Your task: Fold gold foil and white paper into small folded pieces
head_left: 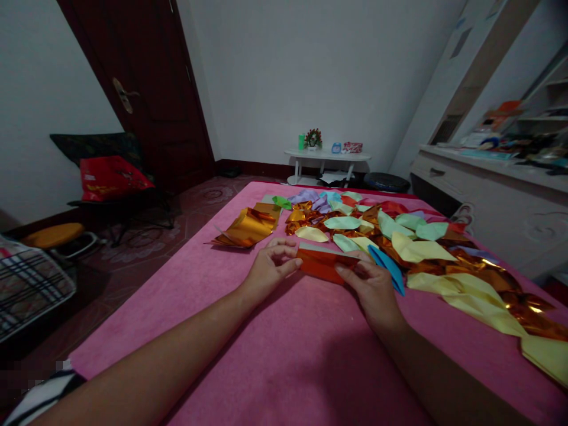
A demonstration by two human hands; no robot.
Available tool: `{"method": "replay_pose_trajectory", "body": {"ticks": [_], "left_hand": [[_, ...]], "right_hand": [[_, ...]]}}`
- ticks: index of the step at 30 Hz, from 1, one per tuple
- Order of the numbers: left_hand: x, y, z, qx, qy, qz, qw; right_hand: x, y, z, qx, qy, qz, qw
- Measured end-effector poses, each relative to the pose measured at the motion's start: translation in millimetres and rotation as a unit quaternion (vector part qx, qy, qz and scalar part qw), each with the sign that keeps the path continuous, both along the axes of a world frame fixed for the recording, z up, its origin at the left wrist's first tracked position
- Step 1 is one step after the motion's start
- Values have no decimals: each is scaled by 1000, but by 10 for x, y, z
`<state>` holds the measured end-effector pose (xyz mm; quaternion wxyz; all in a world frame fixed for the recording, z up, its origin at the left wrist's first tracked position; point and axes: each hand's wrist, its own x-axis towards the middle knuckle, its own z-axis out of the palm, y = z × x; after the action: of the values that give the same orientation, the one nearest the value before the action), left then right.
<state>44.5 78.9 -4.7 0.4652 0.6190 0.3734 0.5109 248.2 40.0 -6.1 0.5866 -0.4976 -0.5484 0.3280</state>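
Between my two hands is a sheet of orange-gold foil paper [323,264], with a pale grey strip along its far edge where it looks folded. My left hand [276,263] pinches its left end between thumb and fingers. On the right end, my right hand [368,281] presses its thumb on the near face, with the fingers behind and partly hidden. Just beyond my right hand lies a blue folded paper [388,269]. A stack of gold foil sheets [248,228] rests past my left hand.
Many folded papers in yellow [419,247], mint green [341,222], purple and gold spread over the right of the pink-covered table [199,296]. A camouflage chair with a red bag [113,177] stands left. Behind are a small white table [326,155] and a cabinet [488,201].
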Motion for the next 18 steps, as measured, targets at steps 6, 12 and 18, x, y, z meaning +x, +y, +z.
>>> {"method": "replay_pose_trajectory", "body": {"ticks": [6, 12, 18], "left_hand": [[24, -82, 73, 41, 40, -76, 996], [65, -114, 90, -46, 28, -23, 998], [77, -86, -3, -89, -6, 7, 996]], "right_hand": [[42, -3, -11, -47, 60, 17, 997], [75, 21, -40, -19, 47, 1, 999], [9, 9, -9, -64, 152, 36, 986]]}}
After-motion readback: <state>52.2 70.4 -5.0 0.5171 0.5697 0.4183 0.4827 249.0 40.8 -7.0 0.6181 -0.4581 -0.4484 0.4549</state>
